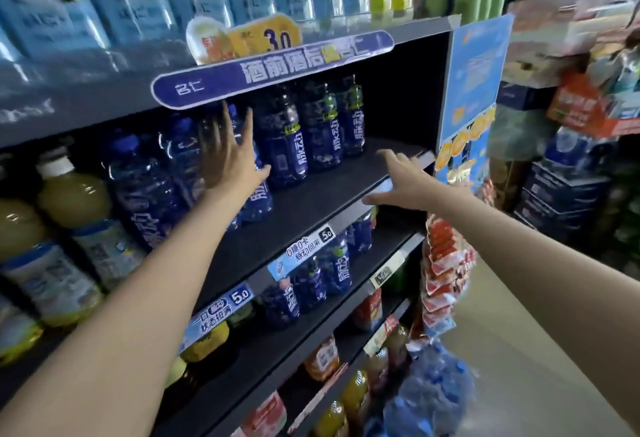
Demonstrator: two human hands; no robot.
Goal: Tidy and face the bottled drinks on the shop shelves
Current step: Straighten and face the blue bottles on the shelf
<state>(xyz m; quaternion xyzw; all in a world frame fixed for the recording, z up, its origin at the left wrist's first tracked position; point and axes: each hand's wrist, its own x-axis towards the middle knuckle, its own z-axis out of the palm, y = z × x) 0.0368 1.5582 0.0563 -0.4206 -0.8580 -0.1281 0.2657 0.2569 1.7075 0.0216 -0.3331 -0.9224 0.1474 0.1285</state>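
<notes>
Shop shelf point(311, 215): blue bottles point(284, 146) line its back edge. Our left hand point(230, 156) reaches them, fingers spread; our right hand point(403, 184) hovers spread over the front edge.

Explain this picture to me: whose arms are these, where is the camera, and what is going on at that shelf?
No machine here: a person wears a wide-angle camera on the head, so you look down along both bare arms. They stand at a shop shelf of drinks. The left hand reaches, fingers spread, among the blue bottles; whether it touches one is unclear. The right hand hovers open at the shelf's front edge, holding nothing. Yellow juice bottles stand further left, and price tags hang along the shelf edges.
</notes>
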